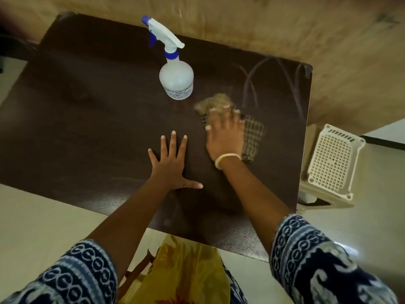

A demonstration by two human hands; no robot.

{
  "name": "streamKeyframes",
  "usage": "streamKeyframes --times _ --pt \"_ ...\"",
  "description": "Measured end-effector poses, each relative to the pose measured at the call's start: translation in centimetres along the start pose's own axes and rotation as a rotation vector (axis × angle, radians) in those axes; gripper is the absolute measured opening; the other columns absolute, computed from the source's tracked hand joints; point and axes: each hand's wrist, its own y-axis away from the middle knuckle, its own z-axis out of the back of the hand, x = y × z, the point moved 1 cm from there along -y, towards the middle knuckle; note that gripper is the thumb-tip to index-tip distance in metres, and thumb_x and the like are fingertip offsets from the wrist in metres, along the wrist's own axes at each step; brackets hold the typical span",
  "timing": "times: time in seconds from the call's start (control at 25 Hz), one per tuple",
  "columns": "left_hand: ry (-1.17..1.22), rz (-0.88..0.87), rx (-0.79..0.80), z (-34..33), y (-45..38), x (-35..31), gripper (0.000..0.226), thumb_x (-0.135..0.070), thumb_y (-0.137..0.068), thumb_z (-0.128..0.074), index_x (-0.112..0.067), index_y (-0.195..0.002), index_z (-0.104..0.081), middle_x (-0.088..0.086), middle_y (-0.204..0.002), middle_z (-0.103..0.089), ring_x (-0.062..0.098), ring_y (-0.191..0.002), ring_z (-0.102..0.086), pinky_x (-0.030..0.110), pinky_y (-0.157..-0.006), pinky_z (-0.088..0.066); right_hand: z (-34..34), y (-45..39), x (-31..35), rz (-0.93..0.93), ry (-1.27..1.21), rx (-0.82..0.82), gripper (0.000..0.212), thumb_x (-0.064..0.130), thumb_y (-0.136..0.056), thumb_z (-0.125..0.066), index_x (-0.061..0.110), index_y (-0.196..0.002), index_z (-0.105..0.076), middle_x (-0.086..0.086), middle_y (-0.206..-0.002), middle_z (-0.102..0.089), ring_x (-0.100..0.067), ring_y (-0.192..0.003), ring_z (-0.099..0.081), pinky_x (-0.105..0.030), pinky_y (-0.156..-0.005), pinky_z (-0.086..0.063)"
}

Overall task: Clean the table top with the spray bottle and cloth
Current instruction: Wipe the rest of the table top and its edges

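A dark brown table top (87, 119) fills the middle of the view. On its far side stands a clear spray bottle (176, 79) with a white and blue trigger head. A checked brown cloth (252, 132) lies flat on the table's right part. My right hand (225, 137) presses down on the cloth with spread, straight fingers; the hand is blurred. My left hand (173, 163) rests flat on the bare table, fingers spread, just left of the cloth. Wet streaks show on the table's far right corner.
A white perforated plastic stool (333, 159) stands on the pale tiled floor right of the table. A wood-grain wall runs behind the table. Yellow fabric (186, 270) hangs below the table's near edge between my patterned sleeves.
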Motion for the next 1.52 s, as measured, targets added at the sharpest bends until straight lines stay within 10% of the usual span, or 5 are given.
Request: streamKeyframes --times 0.16,0.68,1.0,1.28,1.52 --pt "-0.008 0.024 -0.028 1.1 -1.6 -0.9 0.146 -0.098 -0.045 -0.047 -0.025 -0.152 0.020 0.011 -0.160 0.026 0.039 -0.147 0.019 0.070 -0.111 -0.005 -0.2 -1.5 1.2 0.369 0.000 0.091 0.053 0.048 -0.099 -0.030 0.038 -0.151 -0.028 -0.001 -0.162 -0.022 -0.030 -0.149 -0.017 -0.050 -0.118 -0.019" --pt "0.056 -0.053 0.001 5.8 -10.5 -9.3 0.144 -0.095 -0.051 -0.051 -0.024 -0.149 0.028 0.009 -0.158 0.032 0.033 -0.146 0.026 0.069 -0.112 0.002 4.5 -11.9 -13.7 -0.580 -0.094 -0.074 0.057 0.047 -0.100 -0.023 0.029 -0.155 -0.019 -0.010 -0.164 -0.007 -0.037 -0.150 -0.003 -0.054 -0.119 -0.006" --pt "0.059 -0.033 0.030 5.1 -10.9 -9.2 0.151 -0.095 -0.047 -0.053 -0.018 -0.149 0.029 0.006 -0.156 0.037 0.032 -0.144 0.031 0.069 -0.110 0.007 3.0 -16.6 -3.3 0.370 0.061 0.151 0.052 0.049 -0.101 -0.027 0.039 -0.152 -0.023 0.001 -0.164 -0.011 -0.026 -0.151 -0.008 -0.048 -0.121 -0.012" --pt "0.016 0.025 0.209 6.6 -11.7 -9.8 0.155 -0.086 -0.049 -0.066 -0.022 -0.141 0.041 0.010 -0.148 0.048 0.036 -0.139 0.038 0.070 -0.109 0.007 6.7 -19.4 -20.0 -0.222 -0.033 0.000 0.055 0.050 -0.101 -0.027 0.035 -0.153 -0.022 -0.002 -0.164 -0.011 -0.028 -0.151 -0.007 -0.052 -0.120 -0.011" --pt "0.003 0.051 0.240 6.9 -11.8 -10.2 0.156 -0.084 -0.049 -0.068 -0.023 -0.140 0.042 0.012 -0.147 0.049 0.038 -0.138 0.039 0.072 -0.108 0.005 5.3 -20.7 -11.9 -0.303 -0.077 -0.006 0.057 0.048 -0.101 -0.025 0.032 -0.155 -0.016 -0.009 -0.164 -0.006 -0.036 -0.150 -0.003 -0.051 -0.120 -0.006"
